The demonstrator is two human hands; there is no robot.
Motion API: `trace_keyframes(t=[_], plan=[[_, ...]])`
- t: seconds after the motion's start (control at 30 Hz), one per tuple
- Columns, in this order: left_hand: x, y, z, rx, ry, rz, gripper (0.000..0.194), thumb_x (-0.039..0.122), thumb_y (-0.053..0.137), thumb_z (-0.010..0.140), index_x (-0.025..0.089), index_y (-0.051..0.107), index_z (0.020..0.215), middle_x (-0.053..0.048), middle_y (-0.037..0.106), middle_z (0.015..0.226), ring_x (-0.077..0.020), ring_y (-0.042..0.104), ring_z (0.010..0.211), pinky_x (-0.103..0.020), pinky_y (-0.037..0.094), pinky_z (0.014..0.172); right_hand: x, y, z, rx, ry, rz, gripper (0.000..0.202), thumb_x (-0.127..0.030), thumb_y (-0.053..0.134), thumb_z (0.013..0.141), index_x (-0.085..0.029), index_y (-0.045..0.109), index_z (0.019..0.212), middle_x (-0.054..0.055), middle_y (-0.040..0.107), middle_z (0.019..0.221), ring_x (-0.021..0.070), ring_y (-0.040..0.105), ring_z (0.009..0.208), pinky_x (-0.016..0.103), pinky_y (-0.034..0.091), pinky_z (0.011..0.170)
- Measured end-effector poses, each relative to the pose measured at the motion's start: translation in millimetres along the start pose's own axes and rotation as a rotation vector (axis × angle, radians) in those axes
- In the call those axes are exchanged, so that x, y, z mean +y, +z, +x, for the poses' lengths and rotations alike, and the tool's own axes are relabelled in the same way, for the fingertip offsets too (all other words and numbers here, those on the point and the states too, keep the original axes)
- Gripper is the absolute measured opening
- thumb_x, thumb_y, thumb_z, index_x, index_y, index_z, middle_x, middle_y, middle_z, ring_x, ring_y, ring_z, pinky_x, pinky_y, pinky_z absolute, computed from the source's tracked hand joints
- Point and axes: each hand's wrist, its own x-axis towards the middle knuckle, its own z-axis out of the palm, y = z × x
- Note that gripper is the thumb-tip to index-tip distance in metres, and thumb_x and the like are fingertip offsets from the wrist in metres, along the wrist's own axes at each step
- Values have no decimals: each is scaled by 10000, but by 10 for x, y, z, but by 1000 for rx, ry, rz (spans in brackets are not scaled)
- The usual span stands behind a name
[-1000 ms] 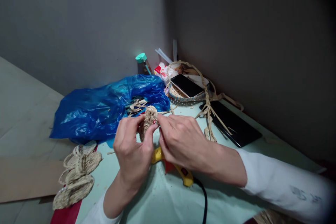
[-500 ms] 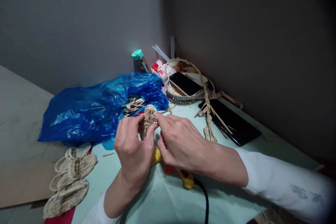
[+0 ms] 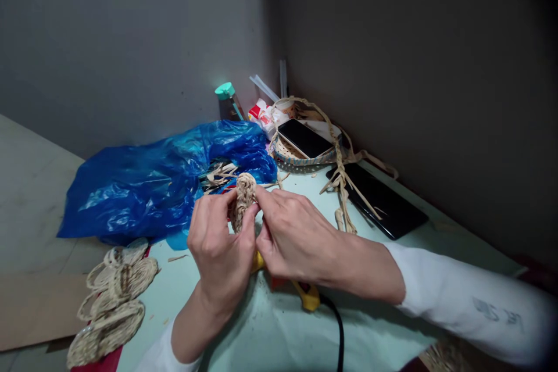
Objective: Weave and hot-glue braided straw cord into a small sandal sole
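1. A pale green table cover (image 3: 279,337) spreads under everything, running towards 6 o'clock from the held woven piece (image 3: 245,186), which is the clock's centre.
2. At 9 o'clock sprawls a blue plastic bag (image 3: 131,186), pale strips (image 3: 220,174) showing at its opening.
3. At 2 o'clock a shallow basket (image 3: 296,164) bears a phone (image 3: 305,138).
4. At 3 o'clock lies a flat black slab (image 3: 387,203).
5. At 8 o'clock, looped woven pieces (image 3: 113,302) cluster by the table edge.
6. The hands are close together: the left hand (image 3: 220,241), at 7 o'clock, clasps the held piece; the right hand (image 3: 296,232), at 4 o'clock, meets its right edge, though I cannot tell whether it grips.
7. At 5 o'clock, a yellow tool (image 3: 310,299) is partly hidden.
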Motion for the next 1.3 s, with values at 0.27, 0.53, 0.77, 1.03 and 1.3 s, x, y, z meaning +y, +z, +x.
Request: trace_keyframes(t=[0.27,0.53,0.77,1.03,1.3], plan=[[-20,-21,23,23,5,-48,161,175,709,864,157,636,1005,-41,636,859,-189,594,730,-317,509,690,9,-9,-2,81,-57,105,300,-134,415,840,-82,562,1097,127,648,932,271,613,855,410,530,783],[30,-102,31,17,6,-108,251,107,596,904,161,643,1145,-82,681,1009,-214,649,898,-331,541,784,8,-43,0,139,-67,98,385,-185,377,981,-35,521,1305,164,659,1005,306,608,899,488,541,808],[63,-106,5,63,-190,-319,220,89,654,872,198,692,1060,-42,696,983,-187,679,878,-314,589,777,50,-42,-11,181,-83,64,423,-245,389,1031,-21,499,1372,170,674,991,310,625,871,474,555,736],[85,-88,-36,125,-323,-494,219,81,668,874,242,660,1023,-3,640,990,-146,676,844,-258,632,697,95,-32,-27,424,-361,-52,356,-121,415,1010,7,532,1321,169,742,996,248,617,799,386,567,648],[77,-131,-14,127,-185,-561,299,28,652,872,275,704,1033,-32,677,1175,-203,651,1155,-301,611,869,280,-137,20,590,-619,-261,463,-63,539,938,-49,491,1399,146,768,1160,226,680,852,362,586,689]])
